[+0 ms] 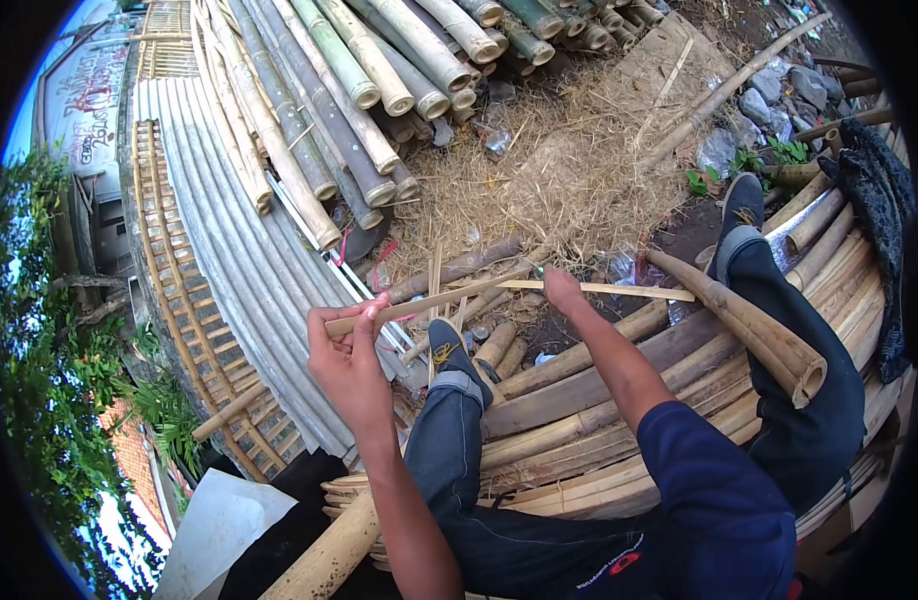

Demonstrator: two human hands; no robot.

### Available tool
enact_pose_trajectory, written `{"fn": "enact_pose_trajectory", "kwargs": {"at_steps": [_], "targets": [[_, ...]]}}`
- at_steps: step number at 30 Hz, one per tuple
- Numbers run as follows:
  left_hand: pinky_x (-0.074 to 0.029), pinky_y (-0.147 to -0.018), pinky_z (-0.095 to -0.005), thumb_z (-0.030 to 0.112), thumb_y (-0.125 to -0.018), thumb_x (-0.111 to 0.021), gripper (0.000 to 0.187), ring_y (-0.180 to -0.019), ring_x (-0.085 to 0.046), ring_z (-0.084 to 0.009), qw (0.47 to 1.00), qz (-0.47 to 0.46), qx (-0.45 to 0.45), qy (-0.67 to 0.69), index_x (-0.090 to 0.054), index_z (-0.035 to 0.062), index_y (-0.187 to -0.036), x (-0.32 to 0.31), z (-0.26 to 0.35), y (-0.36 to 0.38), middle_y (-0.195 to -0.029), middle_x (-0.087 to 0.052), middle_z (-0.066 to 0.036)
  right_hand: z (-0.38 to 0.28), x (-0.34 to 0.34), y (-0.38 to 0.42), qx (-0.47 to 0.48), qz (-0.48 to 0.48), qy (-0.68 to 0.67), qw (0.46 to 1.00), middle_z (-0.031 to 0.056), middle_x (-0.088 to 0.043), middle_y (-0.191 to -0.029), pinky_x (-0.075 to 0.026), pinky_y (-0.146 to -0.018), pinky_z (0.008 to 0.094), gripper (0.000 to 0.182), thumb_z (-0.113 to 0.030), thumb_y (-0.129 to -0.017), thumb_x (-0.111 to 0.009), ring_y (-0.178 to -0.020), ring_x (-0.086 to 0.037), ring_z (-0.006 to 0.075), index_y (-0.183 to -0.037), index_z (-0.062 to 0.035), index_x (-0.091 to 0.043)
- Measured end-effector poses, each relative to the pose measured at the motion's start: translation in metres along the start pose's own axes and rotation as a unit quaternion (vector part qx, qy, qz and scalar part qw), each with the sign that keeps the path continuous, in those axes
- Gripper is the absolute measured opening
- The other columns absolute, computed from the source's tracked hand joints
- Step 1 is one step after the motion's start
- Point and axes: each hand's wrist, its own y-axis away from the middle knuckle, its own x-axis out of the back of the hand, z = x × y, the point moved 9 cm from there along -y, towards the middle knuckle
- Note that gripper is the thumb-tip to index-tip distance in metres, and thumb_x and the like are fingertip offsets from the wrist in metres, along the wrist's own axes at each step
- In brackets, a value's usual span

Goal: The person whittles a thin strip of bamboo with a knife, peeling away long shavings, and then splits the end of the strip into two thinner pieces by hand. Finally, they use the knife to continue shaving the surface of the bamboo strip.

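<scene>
Left hand [347, 348] pinches one end of a bamboo strip [449, 296] that I see slanting towards the right hand [563, 290], closed around something I can't make out. Strip work, I judge; next calls for a steady pinch. Poles [371, 65] lie beyond both.

A creased navy sleeve [714, 465], cut short, fills the lower right of my remote view, the right forearm [619, 360] bare down to the right hand [563, 290]; left of centre, the left forearm [399, 500] and left hand [347, 360] are bare too. Along the bottom edge I see dark cloth [569, 545] bearing a red emblem [625, 563] and pale lettering [601, 577] too small to read. Dark blue jeans [439, 440] end in paler, turned-up cuffs [457, 381] above dark shoes [451, 352], the one nearer centre laced in yellow.
</scene>
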Motion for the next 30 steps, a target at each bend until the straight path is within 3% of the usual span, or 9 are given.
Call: {"fn": "enact_pose_trajectory", "kwargs": {"at_steps": [4,10,13,16,18,21,24,28,30], "targets": [[-0.056,-0.081,-0.0309,0.001,-0.091,-0.055,0.011,-0.097,-0.065,-0.0249,1.000,0.008,-0.004,0.005,-0.044,0.0001,-0.089,0.000,-0.001,-0.001,-0.093,-0.064,-0.017,-0.032,-0.005,-0.019,0.058,-0.047,0.060,0.995,0.0183,-0.068,-0.094,-0.053,-0.079,0.0406,0.020,-0.010,-0.086,-0.047,-0.089,-0.066,0.0337,-0.095,-0.0019,-0.063],[-0.056,-0.082,-0.0314,0.001,-0.091,-0.055,0.012,-0.097,-0.065,-0.0253,1.000,0.018,-0.002,0.006,-0.044,0.0002,-0.089,0.001,-0.003,-0.006,-0.093,-0.064,-0.017,-0.058,0.029,0.026,0.109,-0.012,-0.168,0.980,0.0307,-0.061,-0.086,-0.046,-0.075,0.0563,0.022,-0.019,-0.092,-0.044,-0.083,-0.060,0.0477,-0.104,-0.0001,-0.046],[-0.056,-0.081,-0.0310,0.002,-0.091,-0.056,0.012,-0.097,-0.065,-0.0251,1.000,0.017,-0.011,-0.005,-0.044,0.0002,-0.089,0.001,-0.002,-0.006,-0.093,-0.064,-0.016,-0.001,-0.009,0.018,-0.020,-0.004,-0.086,0.996,0.0268,-0.064,-0.091,-0.048,-0.078,0.0518,0.018,-0.014,-0.091,-0.043,-0.089,-0.062,0.0435,-0.097,0.0001,-0.053],[-0.055,-0.080,-0.0289,0.001,-0.091,-0.054,0.010,-0.095,-0.066,-0.0238,1.000,0.016,0.008,0.006,-0.045,-0.0010,-0.089,0.001,-0.001,-0.007,-0.093,-0.064,-0.018,0.027,-0.004,0.012,-0.050,-0.004,-0.050,0.997,0.0234,-0.066,-0.093,-0.050,-0.080,0.0481,0.019,-0.011,-0.089,-0.044,-0.091,-0.064,0.0387,-0.095,0.0003,-0.057],[-0.055,-0.080,-0.0287,0.000,-0.091,-0.055,0.010,-0.095,-0.066,-0.0237,1.000,0.023,0.009,-0.017,-0.045,-0.0004,-0.088,-0.002,0.001,-0.005,-0.093,-0.065,-0.018,0.015,-0.003,0.001,-0.039,-0.002,-0.013,0.999,0.0213,-0.067,-0.093,-0.051,-0.081,0.0460,0.020,-0.012,-0.089,-0.044,-0.092,-0.065,0.0359,-0.098,0.0008,-0.058],[-0.055,-0.080,-0.0287,0.000,-0.091,-0.055,0.010,-0.095,-0.066,-0.0242,1.000,0.028,-0.001,-0.014,-0.045,-0.0001,-0.089,-0.004,0.003,-0.004,-0.093,-0.065,-0.018,-0.038,0.027,0.012,0.084,-0.012,-0.080,0.993,0.0261,-0.064,-0.084,-0.050,-0.074,0.0505,0.016,-0.013,-0.090,-0.045,-0.083,-0.064,0.0422,-0.094,-0.0007,-0.053],[-0.055,-0.080,-0.0291,0.000,-0.091,-0.055,0.009,-0.096,-0.065,-0.0245,1.000,0.028,0.002,-0.007,-0.046,-0.0004,-0.089,-0.003,0.002,-0.006,-0.093,-0.064,-0.018,-0.052,0.035,0.025,0.123,0.008,-0.123,0.985,0.0278,-0.063,-0.082,-0.049,-0.072,0.0522,0.014,-0.013,-0.090,-0.044,-0.080,-0.063,0.0439,-0.091,-0.0012,-0.052],[-0.056,-0.080,-0.0302,0.001,-0.091,-0.056,0.011,-0.098,-0.065,-0.0257,1.000,0.015,0.009,0.003,-0.045,0.0012,-0.090,-0.004,-0.002,-0.006,-0.093,-0.064,-0.016,0.037,-0.015,-0.008,-0.006,0.041,-0.041,0.998,0.0260,-0.064,-0.085,-0.049,-0.073,0.0517,0.015,-0.015,-0.091,-0.043,-0.082,-0.062,0.0441,-0.093,-0.0016,-0.050],[-0.056,-0.081,-0.0306,0.001,-0.091,-0.056,0.011,-0.097,-0.065,-0.0261,1.000,0.011,0.003,-0.011,-0.045,0.0012,-0.090,-0.009,0.003,-0.005,-0.093,-0.064,-0.016,0.028,-0.029,-0.023,0.007,0.018,-0.017,1.000,0.0242,-0.065,-0.085,-0.050,-0.073,0.0499,0.016,-0.016,-0.091,-0.043,-0.082,-0.063,0.0420,-0.095,-0.0024,-0.051]]}}
